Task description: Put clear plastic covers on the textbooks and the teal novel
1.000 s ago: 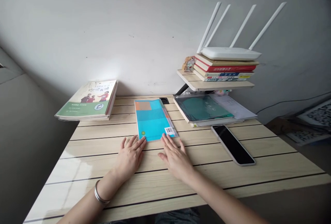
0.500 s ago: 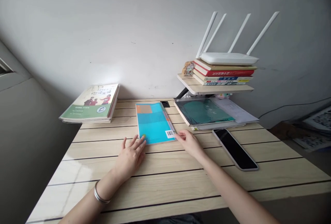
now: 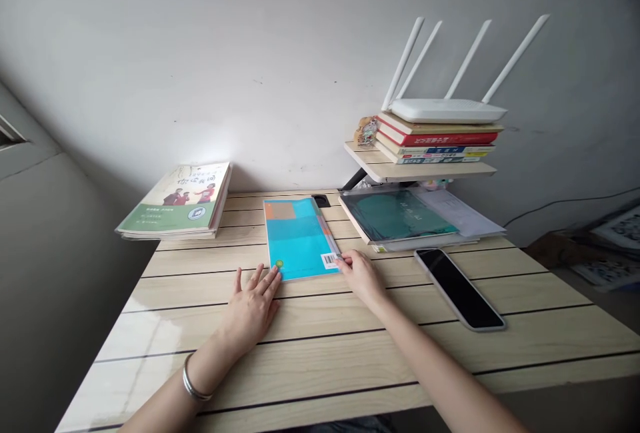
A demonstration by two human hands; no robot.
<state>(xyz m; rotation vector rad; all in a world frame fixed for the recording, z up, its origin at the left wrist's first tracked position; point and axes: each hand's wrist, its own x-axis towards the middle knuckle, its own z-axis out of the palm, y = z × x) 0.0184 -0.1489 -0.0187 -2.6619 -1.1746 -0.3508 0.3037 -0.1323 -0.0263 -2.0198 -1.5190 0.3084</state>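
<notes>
A blue book (image 3: 299, 240) in a clear plastic cover lies flat on the wooden desk, with an orange patch at its far left and a barcode label near its lower right corner. My left hand (image 3: 253, 303) rests with fingers spread, its fingertips at the book's lower left corner; a silver bangle circles that wrist. At the lower right corner, my right hand (image 3: 363, 276) pinches the book's edge between thumb and curled fingers. The underside of that pinch is hidden.
A stack of books (image 3: 175, 200) stands at the left. On the right lie a phone (image 3: 460, 290) and a dark green book (image 3: 400, 213) on papers. Behind them, a small raised shelf (image 3: 425, 171) bears stacked books (image 3: 440, 140) and a white router (image 3: 447, 111).
The view has shifted slightly. My left fingertips have drawn back a little, uncovering a small green mark on the book's corner. My right hand stays at the lower right corner.
</notes>
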